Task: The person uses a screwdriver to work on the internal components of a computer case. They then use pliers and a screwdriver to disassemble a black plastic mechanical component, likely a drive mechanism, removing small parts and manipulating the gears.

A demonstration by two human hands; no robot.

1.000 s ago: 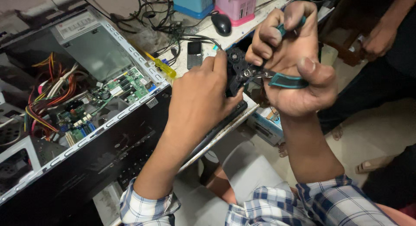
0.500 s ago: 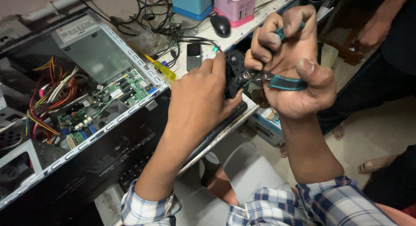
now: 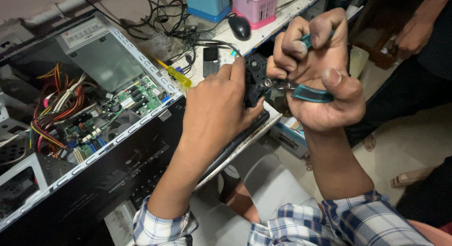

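Observation:
My left hand point(image 3: 217, 110) grips a small black cooler fan part point(image 3: 255, 75) and holds it over the desk edge. My right hand point(image 3: 319, 71) is clenched around teal-handled pliers point(image 3: 310, 93), whose metal jaws bite on the black part right beside my left fingers. One teal handle pokes out between my upper fingers, the other lies under my thumb. Most of the black part is hidden behind my left hand.
An open black computer case point(image 3: 89, 147) with a green motherboard point(image 3: 136, 97) and coloured wires lies at the left. On the desk are a yellow screwdriver point(image 3: 179, 76), a dark phone point(image 3: 211, 61), a mouse point(image 3: 240, 27), pink point(image 3: 256, 9) and blue baskets. Another person's hand point(image 3: 413, 36) is at the upper right.
Both hands stay locked on the black part and pliers; they have shifted only slightly, with the right fist squeezing the handles a little tighter.

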